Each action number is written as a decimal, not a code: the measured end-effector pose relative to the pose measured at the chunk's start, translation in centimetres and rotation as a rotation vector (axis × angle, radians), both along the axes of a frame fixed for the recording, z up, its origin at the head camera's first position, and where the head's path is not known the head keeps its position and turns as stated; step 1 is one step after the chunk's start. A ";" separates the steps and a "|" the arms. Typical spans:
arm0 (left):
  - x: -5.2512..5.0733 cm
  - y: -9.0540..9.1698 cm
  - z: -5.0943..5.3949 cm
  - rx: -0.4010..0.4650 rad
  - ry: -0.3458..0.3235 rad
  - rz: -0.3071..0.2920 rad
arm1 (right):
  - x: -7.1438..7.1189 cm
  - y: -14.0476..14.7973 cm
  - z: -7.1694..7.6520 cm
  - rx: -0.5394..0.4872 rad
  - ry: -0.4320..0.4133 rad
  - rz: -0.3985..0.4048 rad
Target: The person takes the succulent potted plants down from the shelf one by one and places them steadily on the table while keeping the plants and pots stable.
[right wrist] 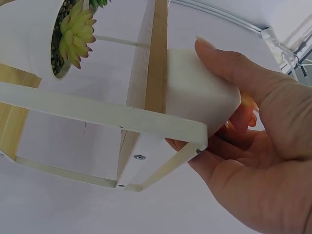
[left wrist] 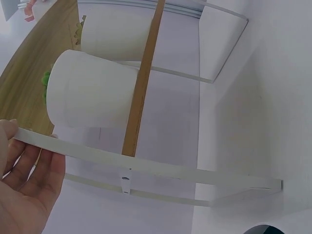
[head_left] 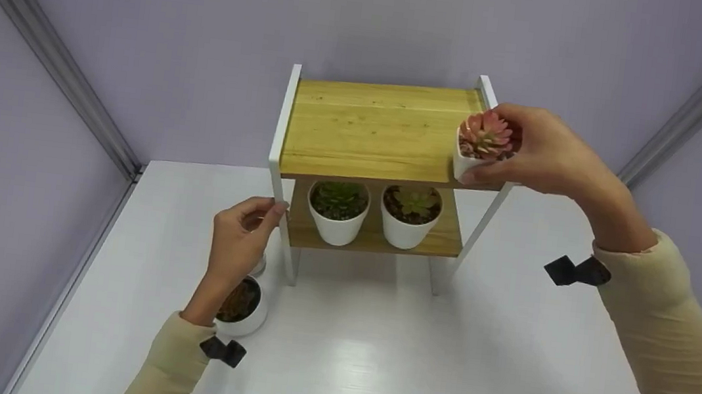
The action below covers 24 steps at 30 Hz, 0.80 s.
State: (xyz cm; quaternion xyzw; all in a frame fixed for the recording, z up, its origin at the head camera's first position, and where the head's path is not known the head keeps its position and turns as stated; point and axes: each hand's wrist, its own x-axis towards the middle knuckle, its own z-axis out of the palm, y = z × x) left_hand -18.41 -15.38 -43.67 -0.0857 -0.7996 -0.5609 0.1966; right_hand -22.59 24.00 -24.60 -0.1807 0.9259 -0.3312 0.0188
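My right hand point(head_left: 545, 150) grips a small white square pot with a pink succulent point(head_left: 487, 135) at the right end of the shelf's wooden top board point(head_left: 379, 127). In the right wrist view the white pot point(right wrist: 197, 92) meets that board, thumb on one side and fingers on the other. With thumb and fingertips my left hand point(head_left: 239, 237) pinches the white left front leg point(head_left: 279, 192) of the shelf. The left wrist view shows the same hand point(left wrist: 29, 180) around the white frame bar point(left wrist: 92, 153). Two white pots, a dark green succulent point(head_left: 336, 222) and a pale green one point(head_left: 408, 230), stand on the lower board.
Left of the shelf, another white pot with a brownish plant point(head_left: 242, 310) stands on the white tabletop point(head_left: 358, 369), partly behind my left forearm. A further white round thing point(head_left: 259, 266) is mostly hidden there. Pale lilac panels point(head_left: 371, 21) rise behind and at both sides.
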 end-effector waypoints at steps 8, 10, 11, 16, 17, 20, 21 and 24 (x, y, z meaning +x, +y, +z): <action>-0.1 0.1 -0.1 -0.004 -0.010 0.005 | -0.1 0.0 -0.1 0.013 0.032 -0.004; 0.0 0.1 -0.1 -0.004 -0.013 0.006 | 0.0 0.0 -0.1 0.005 0.030 -0.006; 0.0 0.1 -0.1 -0.006 -0.015 0.007 | 0.0 0.0 -0.1 -0.002 0.030 -0.008; 0.0 0.1 -0.1 -0.005 -0.021 0.010 | 0.2 0.1 0.0 -0.040 0.036 -0.017; 0.0 0.1 -0.1 -0.003 -0.020 0.010 | 0.2 0.1 0.1 -0.046 0.036 -0.019; 0.0 0.1 -0.1 0.005 -0.021 0.009 | 0.3 0.2 0.3 -0.050 0.034 -0.027; 0.0 0.1 -0.1 0.009 -0.021 0.007 | 0.4 0.2 0.3 -0.052 0.032 -0.029; 0.0 0.0 -0.2 0.019 -0.022 0.000 | 0.7 0.2 0.5 -0.047 0.041 -0.032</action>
